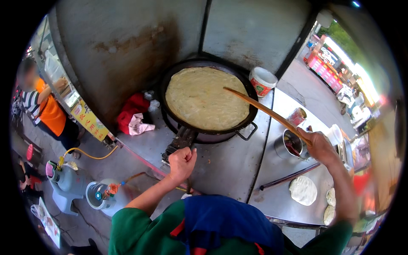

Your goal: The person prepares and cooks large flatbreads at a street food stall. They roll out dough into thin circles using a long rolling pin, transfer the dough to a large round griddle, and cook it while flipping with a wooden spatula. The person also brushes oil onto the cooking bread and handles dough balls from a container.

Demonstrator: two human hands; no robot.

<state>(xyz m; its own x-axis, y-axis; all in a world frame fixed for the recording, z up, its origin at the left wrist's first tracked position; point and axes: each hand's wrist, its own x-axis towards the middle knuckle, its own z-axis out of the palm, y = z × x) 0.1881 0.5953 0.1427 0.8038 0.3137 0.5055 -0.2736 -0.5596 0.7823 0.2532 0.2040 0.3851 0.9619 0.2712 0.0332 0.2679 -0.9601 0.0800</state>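
My right hand grips one end of a long, flat wooden turning stick. Its tapered tip lies over a large pale flatbread, which covers most of a round black griddle pan with a loop handle. Curled into a fist, my left hand hangs in front of the pan, close to the dark metal burner part; nothing shows in it. A flattened round of raw dough and two smaller dough pieces lie on the metal counter near my right forearm.
Beside the pan stand a white bucket, a tin can and a steel pot. A dark rod crosses the right counter. Red cloth lies left. Gas cylinders and a person in an orange apron are beyond the counter.
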